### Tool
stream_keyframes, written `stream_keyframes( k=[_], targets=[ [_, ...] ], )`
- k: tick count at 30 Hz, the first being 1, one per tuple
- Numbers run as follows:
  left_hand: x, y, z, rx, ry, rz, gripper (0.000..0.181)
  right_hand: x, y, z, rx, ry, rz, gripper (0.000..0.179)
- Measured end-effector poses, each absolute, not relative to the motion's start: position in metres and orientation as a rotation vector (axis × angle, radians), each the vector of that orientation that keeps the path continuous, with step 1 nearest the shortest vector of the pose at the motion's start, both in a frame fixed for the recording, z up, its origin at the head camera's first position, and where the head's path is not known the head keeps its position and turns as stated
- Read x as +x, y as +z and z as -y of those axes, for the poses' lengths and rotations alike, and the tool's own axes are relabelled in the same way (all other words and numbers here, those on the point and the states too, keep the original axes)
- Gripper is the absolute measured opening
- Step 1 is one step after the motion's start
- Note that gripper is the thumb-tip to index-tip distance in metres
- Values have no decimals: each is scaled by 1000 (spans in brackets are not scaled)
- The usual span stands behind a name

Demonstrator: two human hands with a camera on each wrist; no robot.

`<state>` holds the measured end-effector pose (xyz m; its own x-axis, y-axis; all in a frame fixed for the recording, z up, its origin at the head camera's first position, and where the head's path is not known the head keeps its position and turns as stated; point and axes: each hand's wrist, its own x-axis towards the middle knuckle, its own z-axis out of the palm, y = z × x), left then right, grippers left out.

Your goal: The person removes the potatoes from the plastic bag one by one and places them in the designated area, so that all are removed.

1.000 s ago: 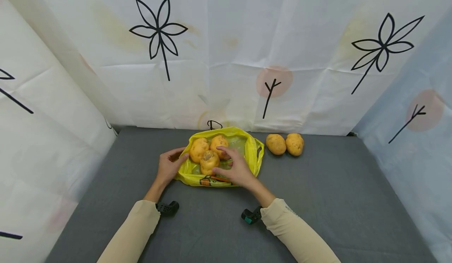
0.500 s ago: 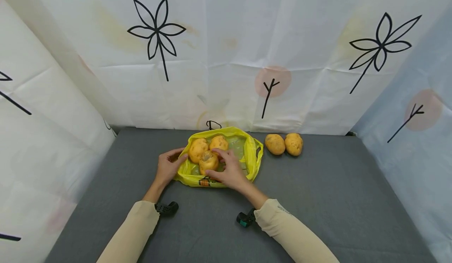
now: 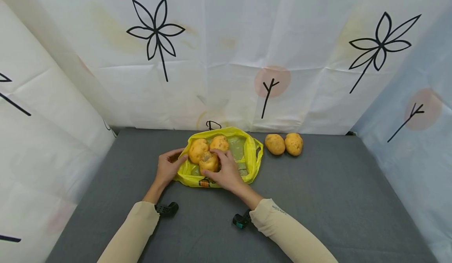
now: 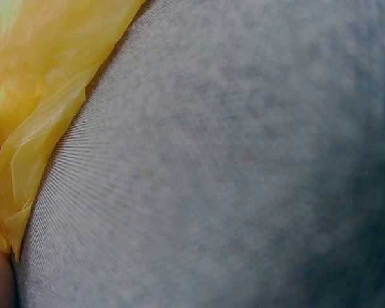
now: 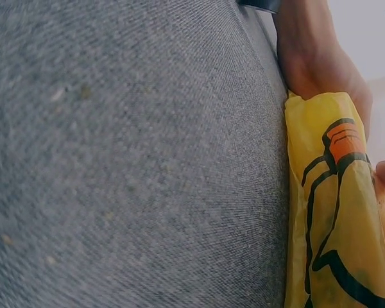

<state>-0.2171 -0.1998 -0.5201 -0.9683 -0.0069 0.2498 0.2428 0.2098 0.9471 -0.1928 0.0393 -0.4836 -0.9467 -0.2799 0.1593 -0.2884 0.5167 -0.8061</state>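
Observation:
A yellow plastic bag (image 3: 255, 153) lies spread on the table with its mouth wide. Inside, toward its left half, three potatoes sit together: a left one (image 3: 197, 150), a back one (image 3: 219, 142) and a front one (image 3: 208, 162) with a rough brown patch on top. My left hand (image 3: 168, 166) holds the bag's left edge between thumb and fingers. With thumb and fingertips on either side, my right hand (image 3: 227, 172) grips the front potato. In the left wrist view the yellow bag (image 4: 48, 83) shows at upper left; the right wrist view has its printed side (image 5: 330, 224).
Two more potatoes, one (image 3: 275, 144) beside the other (image 3: 294, 144), lie on the grey table (image 3: 335, 196) right of the bag. A white printed curtain (image 3: 226, 51) hangs behind the table and along both sides.
My right hand has moved left and closed its thumb and fingers around the front potato. The left hand stays at the bag's edge; the potatoes keep their places.

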Motion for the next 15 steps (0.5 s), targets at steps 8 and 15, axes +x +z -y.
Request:
stream_keyframes(
  k=[8, 15],
  targets=[
    [-221, -530, 202, -197, -1848, 2284, 32, -194, -481, -44, 518, 1580, 2683, 68],
    [-221, -529, 203, -187, -1845, 2291, 32, -195, -470, -54, 530, 1715, 2616, 66]
  ],
)
